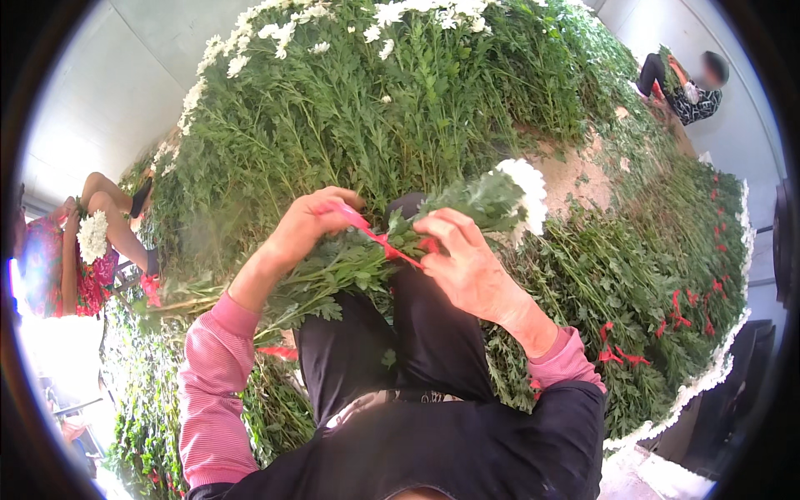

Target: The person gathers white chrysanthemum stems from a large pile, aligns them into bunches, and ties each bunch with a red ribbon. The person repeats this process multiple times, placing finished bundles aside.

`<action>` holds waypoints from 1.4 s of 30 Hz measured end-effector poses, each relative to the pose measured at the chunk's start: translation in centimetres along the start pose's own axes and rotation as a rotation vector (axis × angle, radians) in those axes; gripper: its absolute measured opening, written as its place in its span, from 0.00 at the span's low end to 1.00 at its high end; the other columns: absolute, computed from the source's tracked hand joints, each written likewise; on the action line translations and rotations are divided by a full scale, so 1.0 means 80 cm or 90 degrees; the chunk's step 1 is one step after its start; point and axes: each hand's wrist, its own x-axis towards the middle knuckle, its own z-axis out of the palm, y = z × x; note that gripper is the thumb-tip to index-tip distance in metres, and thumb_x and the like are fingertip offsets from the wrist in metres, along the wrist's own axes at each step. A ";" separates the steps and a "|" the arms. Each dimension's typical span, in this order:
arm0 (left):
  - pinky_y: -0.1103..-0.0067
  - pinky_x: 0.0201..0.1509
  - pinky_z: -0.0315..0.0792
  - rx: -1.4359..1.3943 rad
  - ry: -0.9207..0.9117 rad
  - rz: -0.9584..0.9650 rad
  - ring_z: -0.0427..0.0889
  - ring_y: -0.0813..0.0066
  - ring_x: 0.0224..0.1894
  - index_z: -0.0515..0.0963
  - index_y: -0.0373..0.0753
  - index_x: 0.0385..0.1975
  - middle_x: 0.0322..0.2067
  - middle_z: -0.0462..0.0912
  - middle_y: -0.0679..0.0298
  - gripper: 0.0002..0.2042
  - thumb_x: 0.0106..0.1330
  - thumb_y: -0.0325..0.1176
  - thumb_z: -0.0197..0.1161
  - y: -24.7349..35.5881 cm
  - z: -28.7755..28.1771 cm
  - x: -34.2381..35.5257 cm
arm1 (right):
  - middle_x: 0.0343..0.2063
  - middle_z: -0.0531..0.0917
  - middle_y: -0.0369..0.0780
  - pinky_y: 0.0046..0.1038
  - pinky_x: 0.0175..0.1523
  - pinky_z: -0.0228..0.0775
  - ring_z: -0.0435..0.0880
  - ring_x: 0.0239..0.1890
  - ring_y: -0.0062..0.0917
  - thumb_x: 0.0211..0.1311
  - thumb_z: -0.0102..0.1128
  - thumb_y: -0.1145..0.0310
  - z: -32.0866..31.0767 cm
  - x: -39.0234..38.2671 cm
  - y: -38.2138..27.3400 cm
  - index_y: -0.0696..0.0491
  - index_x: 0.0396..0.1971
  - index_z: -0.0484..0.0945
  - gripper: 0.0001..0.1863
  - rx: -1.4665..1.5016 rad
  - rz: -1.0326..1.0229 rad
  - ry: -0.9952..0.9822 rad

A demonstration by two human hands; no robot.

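Across my lap lies a bunch of white chrysanthemums (525,200), its flower heads to the right and its bare stems reaching out to the left. A red ribbon (379,238) goes round the leafy stems, crossed or knotted on top. My left hand (310,223) is closed on one end of this ribbon, left of the crossing. On the other side, my right hand (468,265) pinches the ribbon's other end, its fingers close below the flower heads. The underside of the bunch is hidden.
A large heap of cut chrysanthemums (400,108) rises ahead of me. Bunches tied with red ribbons (621,354) lie at the right. One person (692,92) sits at the far right, and another at the left holds white flowers (93,237). A red strip (279,352) lies by my leg.
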 end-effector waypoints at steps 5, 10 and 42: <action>0.75 0.56 0.72 -0.070 -0.196 -0.036 0.80 0.74 0.46 0.81 0.34 0.41 0.38 0.83 0.65 0.14 0.62 0.37 0.71 0.030 0.044 -0.006 | 0.63 0.69 0.50 0.42 0.67 0.63 0.68 0.65 0.46 0.58 0.64 0.74 0.007 0.025 0.004 0.59 0.31 0.79 0.04 0.276 0.079 0.072; 0.77 0.49 0.73 0.167 -0.133 0.168 0.79 0.75 0.43 0.80 0.36 0.36 0.30 0.78 0.66 0.07 0.63 0.31 0.69 -0.004 0.064 0.005 | 0.54 0.77 0.47 0.36 0.58 0.71 0.77 0.57 0.38 0.61 0.64 0.74 0.014 0.036 0.013 0.58 0.37 0.80 0.06 0.380 0.209 0.054; 0.69 0.37 0.73 0.636 0.134 0.539 0.77 0.58 0.34 0.79 0.39 0.31 0.32 0.77 0.62 0.13 0.43 0.25 0.70 -0.010 0.072 0.003 | 0.48 0.83 0.41 0.29 0.50 0.77 0.85 0.47 0.32 0.60 0.64 0.75 0.042 0.036 0.044 0.58 0.39 0.84 0.08 0.365 0.244 -0.061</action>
